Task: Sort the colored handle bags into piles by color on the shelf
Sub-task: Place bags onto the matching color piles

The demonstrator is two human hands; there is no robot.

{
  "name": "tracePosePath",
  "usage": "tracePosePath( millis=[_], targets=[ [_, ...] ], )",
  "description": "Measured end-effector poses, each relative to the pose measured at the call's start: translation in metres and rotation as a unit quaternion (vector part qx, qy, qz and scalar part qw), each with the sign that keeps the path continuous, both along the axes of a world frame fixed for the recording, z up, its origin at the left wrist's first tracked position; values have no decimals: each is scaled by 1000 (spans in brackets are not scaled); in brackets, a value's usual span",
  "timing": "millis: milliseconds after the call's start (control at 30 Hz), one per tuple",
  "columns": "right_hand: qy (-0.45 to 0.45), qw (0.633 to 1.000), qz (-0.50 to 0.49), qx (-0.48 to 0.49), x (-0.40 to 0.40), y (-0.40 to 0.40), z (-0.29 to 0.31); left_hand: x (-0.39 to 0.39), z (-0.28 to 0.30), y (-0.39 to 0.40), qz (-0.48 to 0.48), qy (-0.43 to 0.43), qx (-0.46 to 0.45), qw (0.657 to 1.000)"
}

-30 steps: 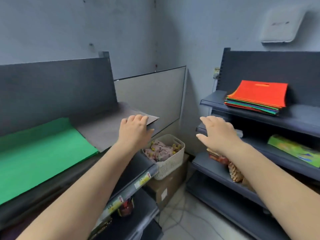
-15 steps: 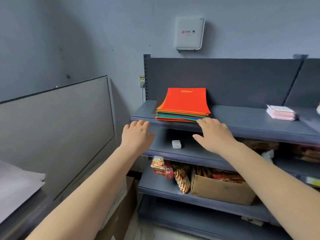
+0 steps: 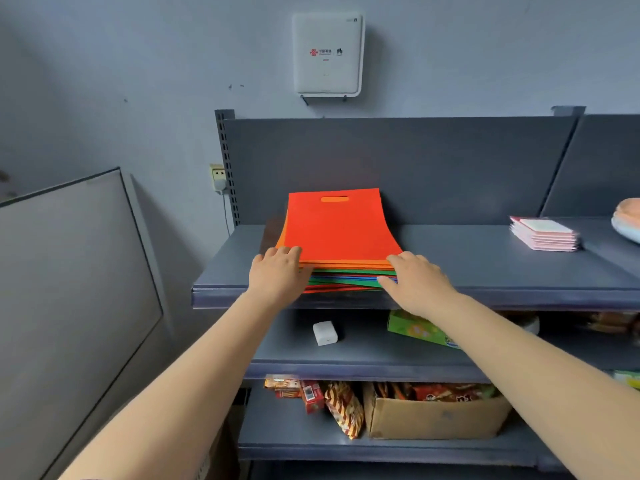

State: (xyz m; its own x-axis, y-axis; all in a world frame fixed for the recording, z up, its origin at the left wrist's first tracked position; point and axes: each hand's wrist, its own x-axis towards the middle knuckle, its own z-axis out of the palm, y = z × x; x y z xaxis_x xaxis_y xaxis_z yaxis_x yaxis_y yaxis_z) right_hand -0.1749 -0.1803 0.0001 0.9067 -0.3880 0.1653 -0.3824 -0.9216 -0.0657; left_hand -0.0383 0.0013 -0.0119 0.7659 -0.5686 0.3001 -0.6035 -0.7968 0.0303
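a mixed stack of handle bags (image 3: 341, 230), red on top with orange, green and blue edges below, is seen lying on the top shelf (image 3: 485, 268) near its front edge. the left hand (image 3: 277, 277) is laid at the stack's front left corner, the right hand (image 3: 417, 284) at the front right corner, fingers extended against the bag edges, nothing gripped. a pink stack (image 3: 543, 233) is seen further right.

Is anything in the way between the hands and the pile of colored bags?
Nothing visible is. The left hand and right hand are already at the front corners of the stack of bags on the top shelf.
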Motion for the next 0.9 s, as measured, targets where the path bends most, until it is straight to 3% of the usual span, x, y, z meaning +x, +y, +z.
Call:
tracePosePath(
  millis=[233, 467, 567, 733, 900],
  targets=[
    [34, 998, -37, 45, 55, -34, -17, 58, -19, -28, -32, 78, 2, 996],
    [-16, 974, -152, 169, 90, -72, -19, 87, -27, -41, -84, 97, -20, 991],
    [-76, 944, -199, 251, 99, -81, -20, 91, -27, -45, -101, 102, -3, 990],
    [-164, 939, -228, 197, 98, -86, -17, 94, -29, -44, -122, 123, -44, 984],
    [-343, 880, -213, 250, 81, -100, -16, 107, -28, -30, 30, 111, -132, 985]
  ],
)
